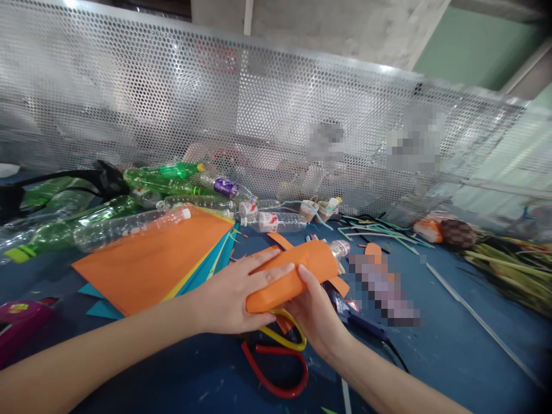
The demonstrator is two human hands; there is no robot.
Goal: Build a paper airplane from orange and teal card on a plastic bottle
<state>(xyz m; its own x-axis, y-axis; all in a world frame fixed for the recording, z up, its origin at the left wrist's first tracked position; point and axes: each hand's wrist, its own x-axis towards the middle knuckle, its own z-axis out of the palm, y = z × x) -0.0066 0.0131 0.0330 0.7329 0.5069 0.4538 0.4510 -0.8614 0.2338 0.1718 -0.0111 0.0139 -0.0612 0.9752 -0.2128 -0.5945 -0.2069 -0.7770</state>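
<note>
A plastic bottle (340,248) wrapped in orange paper (297,270) is held tilted above the table, its clear end sticking out at the upper right. My left hand (235,290) grips the wrapped bottle at its lower left end, fingers laid over the paper. From below and the right, my right hand (317,310) closes round the middle, thumb pressed on the paper. Under my hands lie scissors (302,376) with yellow and red handles; their blades are hidden. Beside my right hand is a dark blue tool with a cord (366,326), possibly a glue gun.
Sheets of orange paper (150,259), with yellow and blue ones beneath, lie left on the blue table (448,356). Several green bottles (164,183) and clear bottles (280,222) line a perforated metal screen (172,98). A magenta object (26,325) sits at far left, dried leaves (509,267) at right.
</note>
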